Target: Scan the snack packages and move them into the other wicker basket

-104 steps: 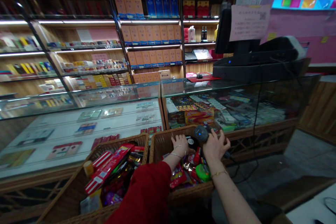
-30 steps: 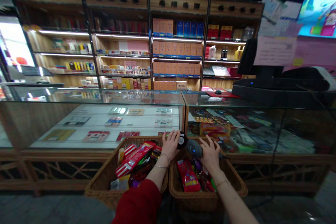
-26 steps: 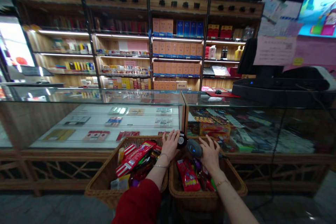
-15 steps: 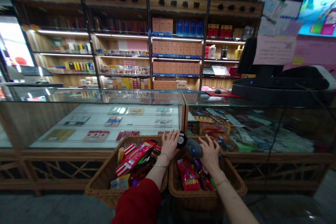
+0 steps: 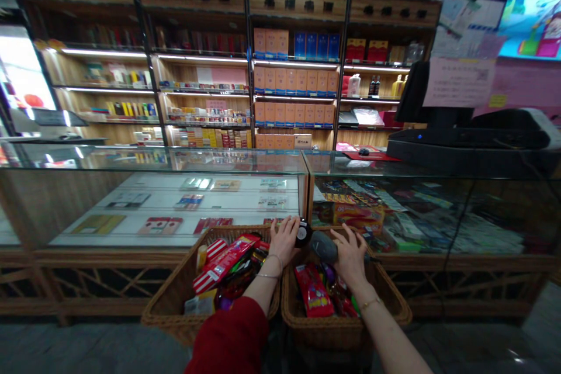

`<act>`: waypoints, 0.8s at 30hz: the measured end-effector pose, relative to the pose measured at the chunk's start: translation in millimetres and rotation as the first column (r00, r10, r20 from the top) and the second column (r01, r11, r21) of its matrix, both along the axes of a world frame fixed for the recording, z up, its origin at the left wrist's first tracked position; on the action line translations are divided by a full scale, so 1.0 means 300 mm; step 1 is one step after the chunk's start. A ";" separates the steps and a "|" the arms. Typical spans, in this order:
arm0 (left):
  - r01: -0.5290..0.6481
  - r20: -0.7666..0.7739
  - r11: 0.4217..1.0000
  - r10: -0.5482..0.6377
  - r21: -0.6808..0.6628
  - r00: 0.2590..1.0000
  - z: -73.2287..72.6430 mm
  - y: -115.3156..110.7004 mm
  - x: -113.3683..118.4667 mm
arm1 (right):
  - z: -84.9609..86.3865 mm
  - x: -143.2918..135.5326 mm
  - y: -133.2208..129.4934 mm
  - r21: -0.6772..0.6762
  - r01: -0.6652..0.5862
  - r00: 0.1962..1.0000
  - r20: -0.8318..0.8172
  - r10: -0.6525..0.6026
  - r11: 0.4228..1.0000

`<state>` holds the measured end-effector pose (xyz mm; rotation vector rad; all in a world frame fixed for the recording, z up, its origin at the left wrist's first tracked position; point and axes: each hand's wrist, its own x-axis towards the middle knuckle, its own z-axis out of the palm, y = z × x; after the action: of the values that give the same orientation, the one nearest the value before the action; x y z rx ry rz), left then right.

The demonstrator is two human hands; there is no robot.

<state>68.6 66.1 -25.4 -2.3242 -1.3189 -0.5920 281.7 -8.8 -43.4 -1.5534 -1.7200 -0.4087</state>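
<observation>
My left hand (image 5: 284,239) is closed on a dark round item (image 5: 302,233) with a pale label on its end, above the inner edges of two wicker baskets. Close to its right, my right hand (image 5: 350,252) grips a grey handheld scanner (image 5: 324,247) whose head faces the dark item; a small blue light shows on it. The left basket (image 5: 164,302) holds red packets, a red-and-white striped pack (image 5: 205,281) and other goods. In the right basket (image 5: 394,298) lie a red packet (image 5: 314,292) and several colourful items, partly hidden under my right hand and forearm.
A glass display counter (image 5: 197,160) stands just beyond the baskets. On its right part are a monitor (image 5: 414,93), a dark machine and a red mat (image 5: 372,156) with a mouse. A black cable (image 5: 456,234) hangs at the right. Stocked shelves (image 5: 298,61) stand behind.
</observation>
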 end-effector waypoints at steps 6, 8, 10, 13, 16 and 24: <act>0.008 0.015 1.000 -0.008 -0.018 1.000 -0.001 0.002 -0.002 | -0.013 0.005 0.010 0.023 -0.001 1.000 0.006 0.001 1.000; 0.017 0.029 0.999 -0.016 -0.027 0.999 0.000 0.000 -0.001 | -0.011 0.002 0.009 0.020 0.014 1.000 0.016 -0.015 1.000; 0.024 0.037 0.999 -0.023 -0.031 0.999 0.001 -0.001 -0.001 | -0.008 -0.002 0.006 0.017 0.039 0.999 0.025 -0.040 0.999; 0.021 0.036 1.000 -0.020 -0.024 0.999 0.000 0.001 -0.001 | -0.004 -0.006 0.002 0.014 0.081 0.996 0.029 -0.082 0.997; 0.011 0.035 1.000 -0.010 -0.018 0.999 -0.004 0.005 -0.003 | -0.006 -0.004 0.001 0.020 0.097 0.995 0.036 -0.098 0.995; 0.001 0.091 1.000 0.000 -0.021 0.996 -0.001 -0.004 -0.006 | -0.011 0.002 -0.001 0.024 0.105 0.993 0.055 -0.106 0.994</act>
<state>66.8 65.0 -25.8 -2.3390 -1.3708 -0.6948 282.4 -9.1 -46.8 -1.6358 -1.6749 -0.5266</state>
